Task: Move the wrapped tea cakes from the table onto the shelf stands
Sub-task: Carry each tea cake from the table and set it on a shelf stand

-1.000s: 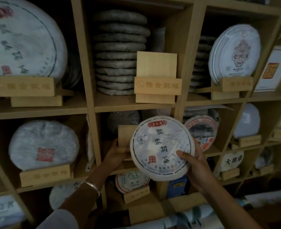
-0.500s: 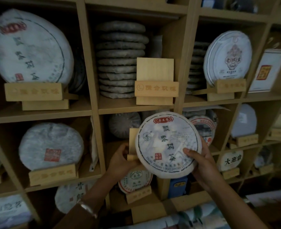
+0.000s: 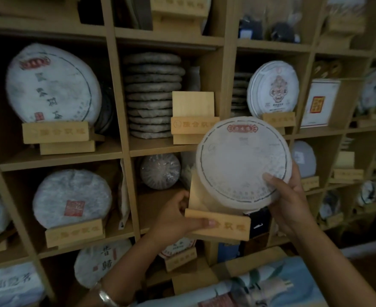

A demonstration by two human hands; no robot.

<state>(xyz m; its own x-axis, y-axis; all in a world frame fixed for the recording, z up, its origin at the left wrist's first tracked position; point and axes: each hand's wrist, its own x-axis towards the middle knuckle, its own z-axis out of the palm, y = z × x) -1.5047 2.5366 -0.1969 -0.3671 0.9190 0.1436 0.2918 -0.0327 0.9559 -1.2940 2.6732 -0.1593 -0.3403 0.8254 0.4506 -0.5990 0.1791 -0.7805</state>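
A round tea cake wrapped in white paper [image 3: 242,160] with a red label at its top is gripped at its lower right edge by my right hand [image 3: 286,200]. My left hand [image 3: 178,220] grips a light wooden stand [image 3: 218,224], thumb across its front bar; the stand is held out in front of the shelf. The cake's lower edge lies against the stand's back board, just above the front bar. An empty wooden stand [image 3: 193,117] sits in the compartment above.
The wooden shelf wall [image 3: 120,151] holds many wrapped cakes on stands: a large one [image 3: 52,85] upper left, one [image 3: 72,198] lower left, one [image 3: 273,88] upper right. A stack of dark unwrapped cakes [image 3: 152,94] fills the middle compartment. A white box [image 3: 319,103] stands at right.
My left hand has pulled the wooden stand out of the compartment toward me. The cake has risen and shifted right, and the view has tilted up.
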